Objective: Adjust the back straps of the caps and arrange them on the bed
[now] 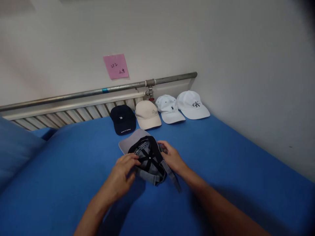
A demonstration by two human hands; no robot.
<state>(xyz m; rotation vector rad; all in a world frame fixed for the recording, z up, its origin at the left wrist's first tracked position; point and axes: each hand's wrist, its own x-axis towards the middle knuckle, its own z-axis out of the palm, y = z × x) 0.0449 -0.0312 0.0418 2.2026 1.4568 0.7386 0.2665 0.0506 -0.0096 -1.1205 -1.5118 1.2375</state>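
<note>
A grey baseball cap (151,170) is held between my two hands, its hollow inside turned up toward me and its brim pointing away to the left. The back strap hangs loose at the near right side. My left hand (124,170) grips the left edge, fingers reaching over the rim. On the right side, my right hand (172,157) is closed on the cap's edge, its fingertips partly hidden behind the cloth. Behind it stand a navy cap (123,118), a beige cap (147,115), a pale cap with a small dark emblem (169,109) and a white cap with dark letters (193,105).
A blue sheet (81,164) covers the surface under everything. Along the back run a metal pipe (73,95) and a radiator (73,114). A pink note (116,66) is on the wall. Blue fabric (17,147) rises at the left.
</note>
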